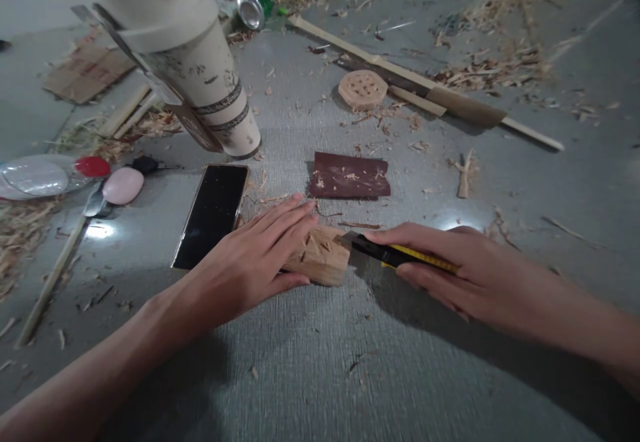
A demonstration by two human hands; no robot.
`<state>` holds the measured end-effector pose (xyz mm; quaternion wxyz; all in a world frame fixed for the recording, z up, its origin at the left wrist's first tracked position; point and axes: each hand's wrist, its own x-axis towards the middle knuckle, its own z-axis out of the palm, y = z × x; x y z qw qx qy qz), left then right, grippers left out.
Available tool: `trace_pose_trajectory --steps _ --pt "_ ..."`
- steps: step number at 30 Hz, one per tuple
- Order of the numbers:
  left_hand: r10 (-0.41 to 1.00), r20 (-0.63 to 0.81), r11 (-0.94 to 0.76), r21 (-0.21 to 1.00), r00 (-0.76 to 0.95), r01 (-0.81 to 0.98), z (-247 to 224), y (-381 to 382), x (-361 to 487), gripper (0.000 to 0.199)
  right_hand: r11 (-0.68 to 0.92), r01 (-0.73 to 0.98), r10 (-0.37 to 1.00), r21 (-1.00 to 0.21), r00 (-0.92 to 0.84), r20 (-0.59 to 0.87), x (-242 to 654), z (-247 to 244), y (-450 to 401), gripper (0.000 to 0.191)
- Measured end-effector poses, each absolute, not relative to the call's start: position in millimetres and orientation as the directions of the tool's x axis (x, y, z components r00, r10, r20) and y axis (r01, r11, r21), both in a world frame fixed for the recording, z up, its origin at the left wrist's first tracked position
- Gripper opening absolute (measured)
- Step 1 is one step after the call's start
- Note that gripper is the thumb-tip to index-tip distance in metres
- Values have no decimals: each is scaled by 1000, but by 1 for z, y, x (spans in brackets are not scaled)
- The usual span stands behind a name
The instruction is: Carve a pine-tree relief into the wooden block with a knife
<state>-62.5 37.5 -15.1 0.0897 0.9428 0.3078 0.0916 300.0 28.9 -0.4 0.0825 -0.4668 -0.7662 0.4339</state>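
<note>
The wooden block (330, 265) lies on the gray work surface (300, 375), near the center of the view. The left hand (255, 249) covers its left portion: the fingers are extended, close together, across the top; the thumb lies along the near side, so that the hand clamps the block. The right hand (465, 262), right of the block, has its fingers closed around the handle of a black-and-yellow utility knife (385, 253). The knife's blade end points left and meets the right upper edge of the block; exact blade contact cannot be determined.

Just beyond the left hand, a smartphone (213, 212) lies screen up, dark. Beyond the block is a sheet of red-brown sandpaper (350, 177) bearing wood debris. At far left, a clear bottle with a red cap (35, 179) lies on its side.

Farther back, an insulated tumbler (205, 75) stands beyond the smartphone. To its right are an octagonal wooden piece (363, 89) with holes or recesses and a long wooden strip (370, 59). A green can (257, 2) lies behind the tumbler.
</note>
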Motion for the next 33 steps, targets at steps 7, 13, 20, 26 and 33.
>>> trace_pose_trajectory --steps 7,13,20,26,33 --pt "590 124 -803 199 798 562 -14 38 -62 73 374 698 839 -611 -535 -96 293 -6 15 46" --pt "584 118 -807 192 803 559 -14 39 -61 73 395 731 841 -556 -531 -102 295 -4 16 46" --pt "574 91 -813 181 814 553 -17 43 -63 76 86 626 694 -775 -596 -405 294 12 41 51" --pt "576 78 -806 217 814 550 -17 46 -63 76 -244 542 459 -804 -666 -588 281 15 50 65" --pt "590 112 -802 194 800 565 -18 40 -63 78 -145 549 648 -823 -576 -499 290 15 45 57"
